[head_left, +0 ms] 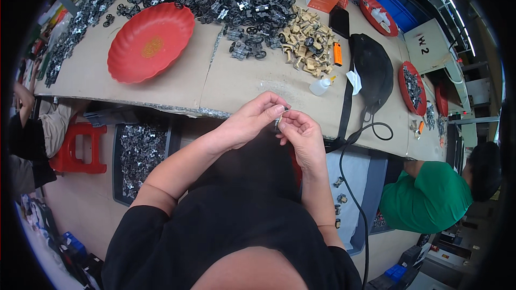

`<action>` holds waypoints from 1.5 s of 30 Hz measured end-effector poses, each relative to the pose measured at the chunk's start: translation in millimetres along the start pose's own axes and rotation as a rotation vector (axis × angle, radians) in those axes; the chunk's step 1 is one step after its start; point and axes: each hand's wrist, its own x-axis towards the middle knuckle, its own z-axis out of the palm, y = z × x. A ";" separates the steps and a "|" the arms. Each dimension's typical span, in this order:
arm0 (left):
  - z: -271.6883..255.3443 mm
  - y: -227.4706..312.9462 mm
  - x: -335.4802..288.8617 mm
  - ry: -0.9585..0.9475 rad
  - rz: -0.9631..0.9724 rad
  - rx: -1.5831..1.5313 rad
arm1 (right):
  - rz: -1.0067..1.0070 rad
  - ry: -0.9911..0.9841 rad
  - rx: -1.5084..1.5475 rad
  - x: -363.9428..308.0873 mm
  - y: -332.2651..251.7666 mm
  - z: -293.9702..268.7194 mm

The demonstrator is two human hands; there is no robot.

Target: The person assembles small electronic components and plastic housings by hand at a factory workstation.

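Note:
My left hand (257, 117) and my right hand (302, 131) meet just over the table's near edge, fingertips almost touching. Both are closed in a pinch around a small dark part (278, 122), mostly hidden by the fingers, so its kind is unclear. Beyond them lies a heap of tan plastic pieces (307, 37). Next to it spreads a large pile of black wheeled pieces (236, 2), like small toy-car chassis. A small white bottle with a yellow tip (321, 86) is on the table to the right of my hands.
A red scalloped dish (153, 35) sits at the left. On the right lie an orange case (337, 53), a black bag (372, 70) and a looping black cable (344, 169). Grey bins (117, 182) stand below the table. A person in green (427, 198) works at the right.

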 end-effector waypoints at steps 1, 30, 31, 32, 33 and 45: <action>0.4 0.1 0.5 0.007 0.004 0.017 | 0.012 -0.011 0.023 0.9 0.9 -0.9; -24.5 5.1 14.8 -0.171 0.205 0.897 | 0.070 -0.107 -0.177 36.5 6.2 -7.5; -24.2 8.6 14.8 -0.186 0.133 0.886 | 0.071 -0.102 -0.174 37.2 5.6 -9.1; -24.4 9.6 15.8 -0.201 0.061 0.874 | 0.083 -0.112 -0.159 37.9 5.2 -11.5; -25.4 8.2 14.9 -0.196 0.054 0.877 | 0.096 -0.132 -0.143 38.4 5.3 -11.4; -29.1 5.8 18.3 -0.178 0.194 0.801 | 0.271 -0.245 -0.008 48.0 -7.8 -20.3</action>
